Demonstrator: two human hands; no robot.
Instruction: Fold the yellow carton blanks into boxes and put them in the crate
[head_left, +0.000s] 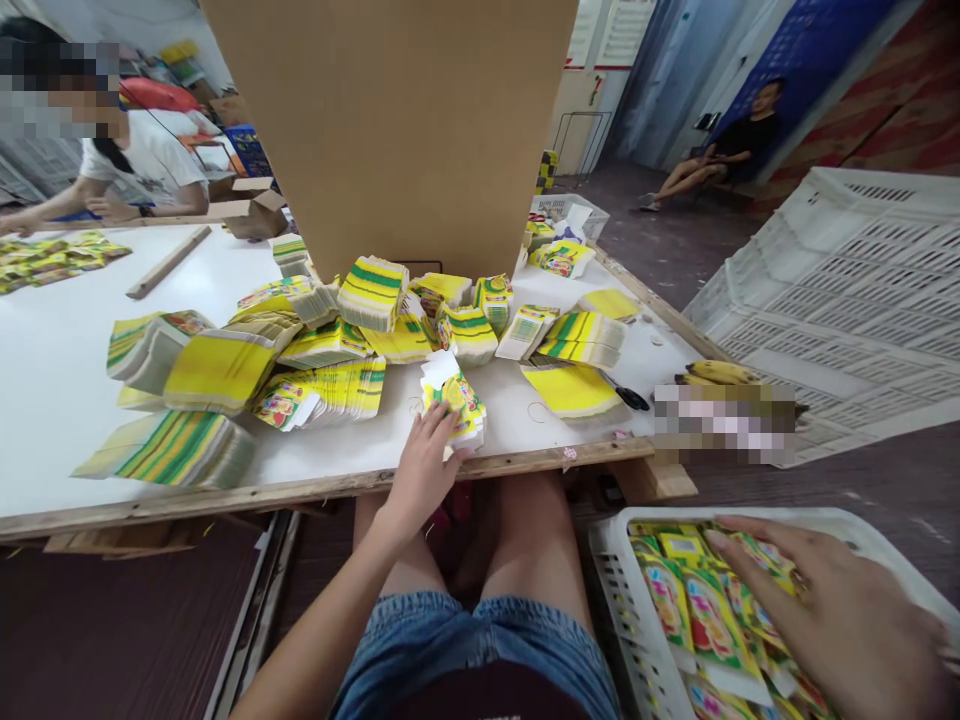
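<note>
My left hand (425, 457) lies on a small pile of flat, yellow printed cartons (466, 408) at the table's front edge, fingers stretched over it. Fanned stacks of the same yellow and green cartons (225, 368) spread across the table beyond and to the left. At lower right, my right hand (847, 590) is over a white plastic basket (611, 560) of yellow printed packs (712, 615). It is slightly blurred. Its thumb and fingers are apart above the packs, and no held pack can be made out.
A tall cardboard sheet (390, 130) stands at the table's far side. Black-handled scissors (631, 397) lie near the right edge, close to bananas (720, 373). White crates (840, 290) are stacked at right. One person (142, 160) works at left; another (739, 140) sits at the back.
</note>
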